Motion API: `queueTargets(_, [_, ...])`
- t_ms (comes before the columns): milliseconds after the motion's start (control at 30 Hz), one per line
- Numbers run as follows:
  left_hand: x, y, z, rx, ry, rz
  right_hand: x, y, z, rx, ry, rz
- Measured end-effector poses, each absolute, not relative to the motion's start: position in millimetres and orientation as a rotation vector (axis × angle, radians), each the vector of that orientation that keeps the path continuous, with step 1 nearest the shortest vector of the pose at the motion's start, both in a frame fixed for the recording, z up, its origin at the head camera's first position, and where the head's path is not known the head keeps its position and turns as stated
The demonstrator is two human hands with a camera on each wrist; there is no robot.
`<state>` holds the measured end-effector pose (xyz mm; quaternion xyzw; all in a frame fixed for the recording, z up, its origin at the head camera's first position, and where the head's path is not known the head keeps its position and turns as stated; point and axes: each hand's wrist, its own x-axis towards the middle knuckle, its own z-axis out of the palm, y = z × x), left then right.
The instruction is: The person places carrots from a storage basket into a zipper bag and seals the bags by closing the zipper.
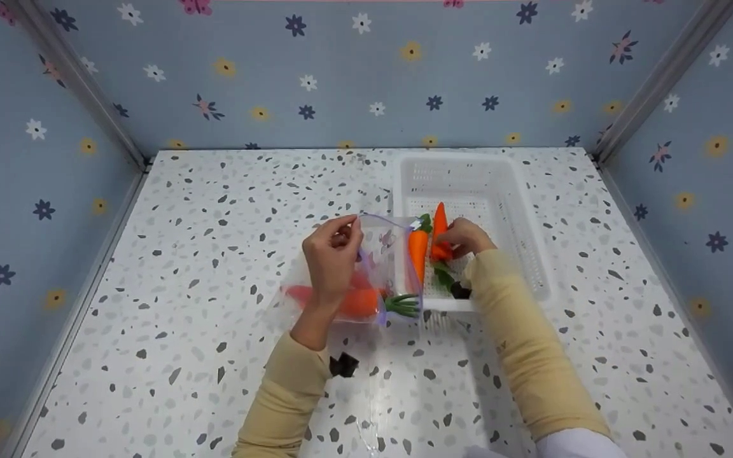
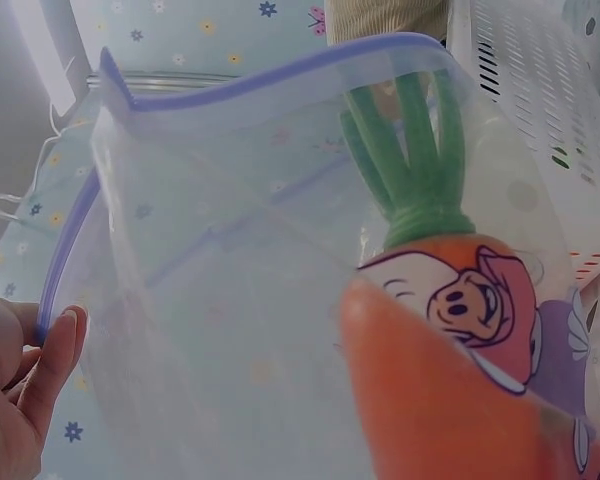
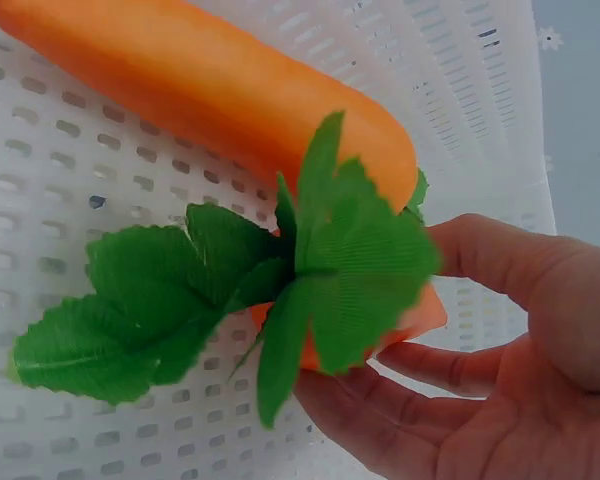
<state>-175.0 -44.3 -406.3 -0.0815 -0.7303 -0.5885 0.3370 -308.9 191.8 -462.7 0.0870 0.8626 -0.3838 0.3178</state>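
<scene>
My left hand [image 1: 331, 261] pinches the purple-edged rim of a clear zip bag [image 2: 220, 280], whose mouth gapes toward the basket. Inside the bag lies a toy carrot [image 1: 357, 303] with a green top [image 2: 410, 160]; a cartoon print covers part of it. Over in the white basket [image 1: 535, 222], my right hand [image 1: 468, 236] grips an orange toy carrot [image 1: 440, 219] near its leafy end. Its green leaves [image 3: 370, 270] spread in front of the fingers in the right wrist view. Beside it in the basket is another carrot [image 1: 417, 254], partly behind the bag's edge.
The basket stands on a speckled white table [image 1: 201, 254] at the right of centre. Flower-patterned walls [image 1: 366, 70] enclose the table at the back and both sides. A small black piece [image 1: 345, 365] shows by the left sleeve.
</scene>
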Motion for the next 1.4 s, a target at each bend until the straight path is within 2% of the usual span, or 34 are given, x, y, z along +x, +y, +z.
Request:
queueTargets(200, [-166.2,-43.2,-389.7,-0.211,-1.910,-1.518,-310.2,187.8,-449.7,0.252,2.278,-1.086])
queueTargets(433, [-175.4,-46.9,-405.1,-0.244,-1.889,-1.480,-308.2,187.8,-428.6,0.192,2.309,-1.114])
queueTargets(667, [-175.1,-46.2,-404.7,-0.247,-1.894,-1.469,-295.8,190.3,-408.3,0.057,2.398,-1.060])
queueTargets(867, [-175.4,-45.6,-405.6,-0.253,-1.897,-1.453,-275.9,193.5,-394.4,-0.103,2.448,-1.049])
queueTargets(1400, [-176.6,-43.1,-409.5,-0.288,-1.872,-1.487,-195.9,192.6,-352.6,-0.662,2.590,-1.027])
